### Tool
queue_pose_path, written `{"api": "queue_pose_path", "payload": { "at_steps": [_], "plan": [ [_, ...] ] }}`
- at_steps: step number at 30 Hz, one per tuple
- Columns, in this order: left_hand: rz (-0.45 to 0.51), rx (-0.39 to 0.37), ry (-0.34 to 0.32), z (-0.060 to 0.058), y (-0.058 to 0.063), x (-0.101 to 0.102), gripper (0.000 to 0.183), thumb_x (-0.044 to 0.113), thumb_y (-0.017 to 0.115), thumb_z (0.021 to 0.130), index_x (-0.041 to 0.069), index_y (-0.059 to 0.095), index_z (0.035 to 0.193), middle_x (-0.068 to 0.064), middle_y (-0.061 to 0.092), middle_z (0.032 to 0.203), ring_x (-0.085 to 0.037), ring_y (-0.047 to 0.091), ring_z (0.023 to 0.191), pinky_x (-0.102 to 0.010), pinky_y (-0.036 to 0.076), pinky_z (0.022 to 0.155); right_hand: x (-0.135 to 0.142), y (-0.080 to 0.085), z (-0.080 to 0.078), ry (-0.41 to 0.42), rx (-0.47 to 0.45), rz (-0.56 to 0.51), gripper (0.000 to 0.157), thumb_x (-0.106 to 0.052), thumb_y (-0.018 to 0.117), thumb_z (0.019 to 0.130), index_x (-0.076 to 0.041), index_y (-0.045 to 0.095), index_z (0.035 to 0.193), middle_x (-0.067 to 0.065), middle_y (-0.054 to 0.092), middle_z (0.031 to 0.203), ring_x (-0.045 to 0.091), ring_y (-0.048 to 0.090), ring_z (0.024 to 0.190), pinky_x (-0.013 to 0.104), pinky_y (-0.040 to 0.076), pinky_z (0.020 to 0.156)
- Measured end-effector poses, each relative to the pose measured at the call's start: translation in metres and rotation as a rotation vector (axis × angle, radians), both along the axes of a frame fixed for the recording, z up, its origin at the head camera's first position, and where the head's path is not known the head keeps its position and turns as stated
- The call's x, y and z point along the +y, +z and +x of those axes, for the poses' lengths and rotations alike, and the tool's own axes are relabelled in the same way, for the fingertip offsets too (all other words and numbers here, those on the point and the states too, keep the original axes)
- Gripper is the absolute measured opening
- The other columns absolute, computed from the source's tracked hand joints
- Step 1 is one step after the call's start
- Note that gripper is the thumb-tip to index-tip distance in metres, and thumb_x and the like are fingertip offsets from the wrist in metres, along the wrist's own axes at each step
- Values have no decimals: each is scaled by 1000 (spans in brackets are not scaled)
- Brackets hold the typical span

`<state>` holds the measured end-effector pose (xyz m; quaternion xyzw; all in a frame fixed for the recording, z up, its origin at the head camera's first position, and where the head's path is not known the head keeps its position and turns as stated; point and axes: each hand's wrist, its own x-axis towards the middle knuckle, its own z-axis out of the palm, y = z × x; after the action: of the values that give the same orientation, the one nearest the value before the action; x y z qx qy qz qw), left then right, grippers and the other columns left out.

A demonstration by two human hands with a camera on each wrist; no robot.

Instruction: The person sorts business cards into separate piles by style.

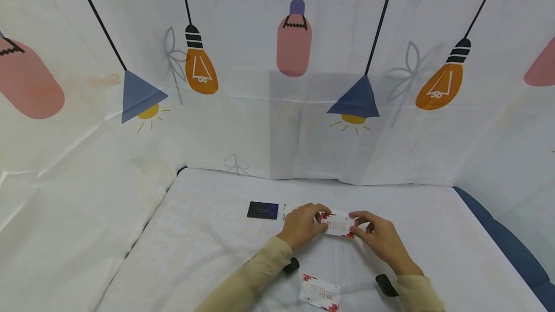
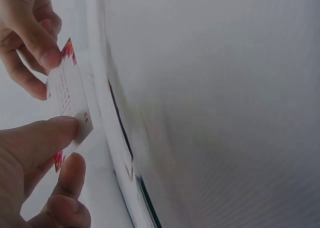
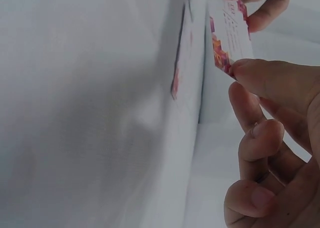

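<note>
Both hands hold a white business card (image 1: 338, 224) with red floral corners and small print, raised above the white table. My left hand (image 1: 303, 225) pinches its left end between thumb and fingers; in the left wrist view the left thumb (image 2: 55, 135) lies across the card's face. At the opposite end, my right hand (image 1: 381, 237) pinches the edge, and the right wrist view shows the right thumb (image 3: 275, 80) on a corner with the other fingers curled below. A second such card (image 1: 320, 292) lies nearer to me on the table.
A black card (image 1: 262, 210) lies further back on the left. Beside it, a pale patterned card (image 1: 287, 210) is partly hidden behind the left hand. A white cloth backdrop (image 1: 243, 124) printed with lamps rises behind the table (image 1: 195, 235). Dark blue furniture (image 1: 498, 230) borders the right side.
</note>
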<state>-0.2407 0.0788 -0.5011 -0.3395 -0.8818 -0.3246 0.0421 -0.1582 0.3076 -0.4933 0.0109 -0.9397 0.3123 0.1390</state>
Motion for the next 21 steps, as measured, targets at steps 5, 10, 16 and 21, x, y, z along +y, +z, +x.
{"api": "queue_pose_path", "payload": {
  "at_steps": [5, 10, 16, 21],
  "plan": [
    [-26, 33, 27, -11, -3, 4, 33, 27, 82, 85, 31, 73, 116, 14, 59, 80, 0, 44, 60, -19, 35, 50, -1, -1, -11, -19, -17, -9, 30, -15, 81, 86, -18, 73, 115, -5, 71, 91, 7, 50, 61, 25, 41, 52],
    [-81, 77, 40, -22, -2, 8, 32, 27, 82, 85, 30, 74, 116, 12, 60, 79, -1, 46, 60, -20, 36, 49, -2, -1, -23, -16, -21, -8, 30, -14, 80, 87, -15, 73, 116, -2, 72, 92, 9, 52, 63, 26, 42, 52],
    [-136, 86, 48, -32, 1, 13, 32, 29, 80, 85, 30, 73, 117, 12, 60, 79, -1, 49, 62, -20, 38, 51, 0, -3, -34, -36, -37, -6, 29, -14, 79, 88, -14, 73, 116, 1, 73, 93, 12, 56, 68, 27, 45, 56],
    [-171, 84, 72, -35, 0, 17, 32, 30, 81, 85, 31, 74, 116, 13, 58, 77, -1, 48, 62, -21, 37, 51, 2, -8, -40, -38, -82, -11, 30, -13, 78, 88, -12, 73, 117, 1, 72, 94, 15, 59, 73, 30, 46, 60]
  ]
}}
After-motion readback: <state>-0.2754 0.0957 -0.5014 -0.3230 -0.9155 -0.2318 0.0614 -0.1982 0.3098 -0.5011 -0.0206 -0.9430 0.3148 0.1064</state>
